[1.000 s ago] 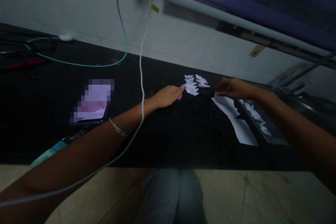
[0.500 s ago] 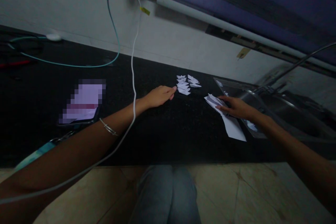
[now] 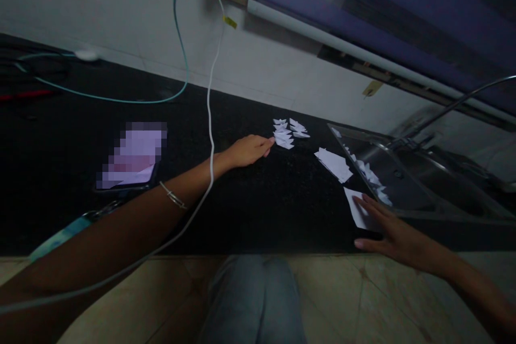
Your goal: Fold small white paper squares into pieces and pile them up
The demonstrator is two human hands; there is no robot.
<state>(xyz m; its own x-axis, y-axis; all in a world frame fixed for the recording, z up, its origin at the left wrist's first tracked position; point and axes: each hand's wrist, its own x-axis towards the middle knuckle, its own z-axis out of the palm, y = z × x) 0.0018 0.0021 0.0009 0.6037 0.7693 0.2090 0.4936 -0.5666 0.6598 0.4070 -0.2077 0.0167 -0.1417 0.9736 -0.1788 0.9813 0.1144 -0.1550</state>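
Observation:
Small white folded paper boats (image 3: 283, 136) stand in two groups on the black counter. My left hand (image 3: 250, 150) rests beside the nearer group, fingers pressed together and fingertips at its edge. Whether anything is between them is hidden. My right hand (image 3: 382, 231) is spread over a white sheet of paper (image 3: 360, 212), its fingers lying on the sheet and the thumb apart. Just beyond lies a stack of white paper pieces (image 3: 334, 164). Further folded white papers (image 3: 368, 174) lie along the sink's left rim.
A steel sink (image 3: 427, 172) with a tap (image 3: 459, 99) is at the right. A phone (image 3: 135, 156) lies at the left. A white cable (image 3: 209, 102) hangs across my left forearm, and a teal cable (image 3: 137, 101) loops over the counter behind.
My right hand has moved off the paper stack, toward me and to the right, onto the separate sheet. The stack now shows uncovered. My left hand stays by the boats.

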